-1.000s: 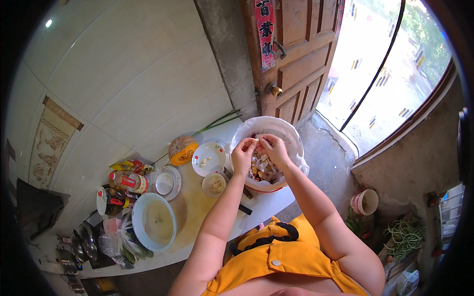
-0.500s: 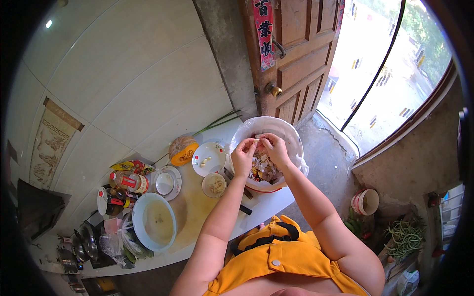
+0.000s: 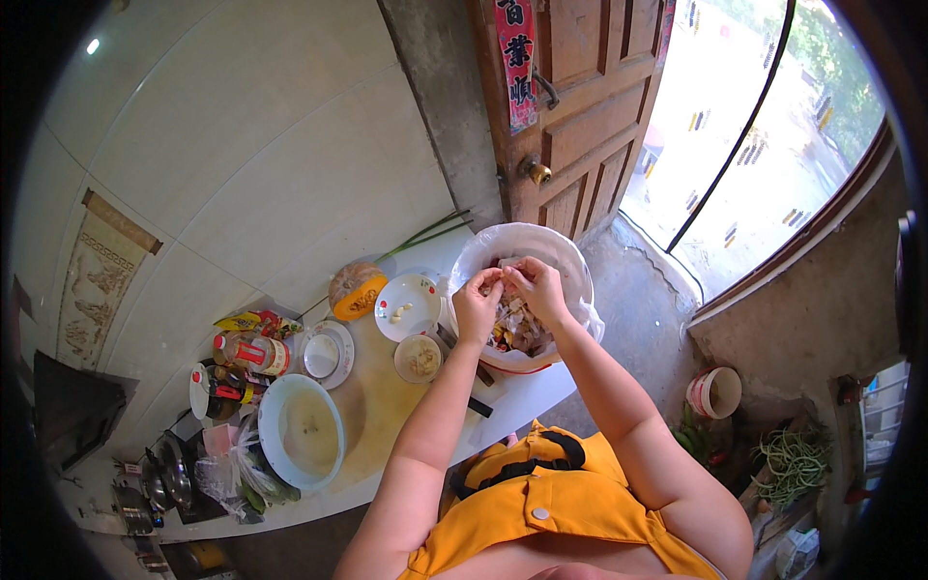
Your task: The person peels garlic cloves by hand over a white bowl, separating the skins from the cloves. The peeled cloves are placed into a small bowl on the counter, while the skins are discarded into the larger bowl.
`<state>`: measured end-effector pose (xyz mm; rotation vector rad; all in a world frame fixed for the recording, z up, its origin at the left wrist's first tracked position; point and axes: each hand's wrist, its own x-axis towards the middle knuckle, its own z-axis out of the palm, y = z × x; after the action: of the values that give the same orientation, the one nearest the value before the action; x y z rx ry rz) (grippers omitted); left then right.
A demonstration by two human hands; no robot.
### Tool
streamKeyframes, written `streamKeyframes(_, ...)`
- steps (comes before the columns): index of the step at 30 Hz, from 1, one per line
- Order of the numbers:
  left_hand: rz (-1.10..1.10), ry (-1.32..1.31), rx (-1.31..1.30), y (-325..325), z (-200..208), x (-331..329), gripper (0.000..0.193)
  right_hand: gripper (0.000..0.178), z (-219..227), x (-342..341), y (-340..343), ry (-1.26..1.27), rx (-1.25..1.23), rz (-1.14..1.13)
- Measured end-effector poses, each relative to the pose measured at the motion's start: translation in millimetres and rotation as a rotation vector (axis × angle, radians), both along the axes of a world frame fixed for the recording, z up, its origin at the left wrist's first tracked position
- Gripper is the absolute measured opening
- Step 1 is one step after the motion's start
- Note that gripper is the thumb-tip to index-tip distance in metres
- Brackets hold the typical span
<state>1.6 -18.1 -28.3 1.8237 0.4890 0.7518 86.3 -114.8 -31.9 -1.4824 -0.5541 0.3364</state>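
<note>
My left hand and my right hand meet fingertip to fingertip over a bin lined with a white plastic bag. Both pinch one small garlic clove, mostly hidden by the fingers. Below them, scraps and peelings lie in the bin. Left of the hands, a white plate bears several peeled garlic cloves. Nearer to me, a small bowl contains more pale cloves or bits. A dark-handled knife lies partly under my left forearm.
On the counter stand a cut pumpkin, green onions, stacked dishes, a light-blue basin of water and bottles. A wooden door is ajar behind the bin. At right, a small bucket sits near green beans.
My fingers have shifted slightly around the clove, which shows less than before between the fingertips. Both hands stay above the bin.
</note>
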Motion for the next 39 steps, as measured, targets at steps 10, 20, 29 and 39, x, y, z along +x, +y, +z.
streamKeyframes(10,-0.015,0.011,0.214,-3,0,-1,0.017,0.021,10,-2,0,0.116,-0.054,-0.061)
streamKeyframes(20,-0.017,-0.035,-0.177,5,-9,1,0.015,0.017,8,-2,-2,-0.039,-0.029,-0.043)
streamKeyframes(29,-0.005,-0.046,-0.128,0,1,0,0.016,0.017,-1,5,-2,0.000,-0.030,-0.042)
streamKeyframes(39,0.003,-0.054,-0.137,1,-1,1,0.014,0.016,4,3,-2,0.033,0.023,-0.006)
